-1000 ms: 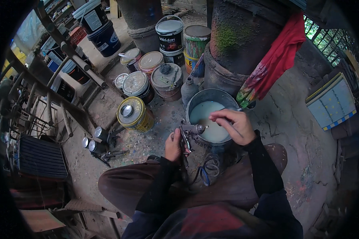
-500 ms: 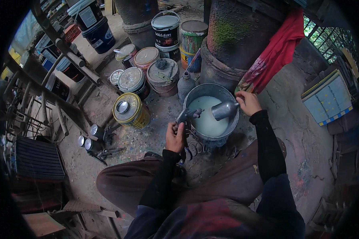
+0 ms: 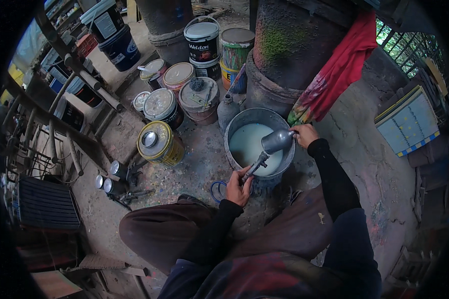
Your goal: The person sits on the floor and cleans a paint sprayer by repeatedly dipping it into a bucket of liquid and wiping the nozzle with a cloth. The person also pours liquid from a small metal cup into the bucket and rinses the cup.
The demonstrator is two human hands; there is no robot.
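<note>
Between my knees stands a grey metal bucket (image 3: 289, 158) with milky pale liquid (image 3: 247, 142) in it. My right hand (image 3: 306, 135), at the bucket's right rim, is closed on the narrow end of a grey metal cup (image 3: 277, 141), which lies tilted above the liquid. Closed around a metal spray gun (image 3: 257, 166) is my left hand (image 3: 238, 189), at the bucket's near edge. The gun's upper end reaches over the rim, close below the cup; whether they touch I cannot tell. Part of the gun is hidden by my fingers.
Paint cans and buckets, among them a yellow can (image 3: 160, 149), stand left and behind the bucket. A grey bottle (image 3: 228, 110) stands behind it. Red cloth (image 3: 336, 74) hangs at the right. More spray guns (image 3: 127, 194) with cups lie left; blue hose (image 3: 216, 192) coils nearby.
My left hand has moved right and turned the spray gun, bringing its upper end near the cup. My right hand and the cup have shifted only slightly.
</note>
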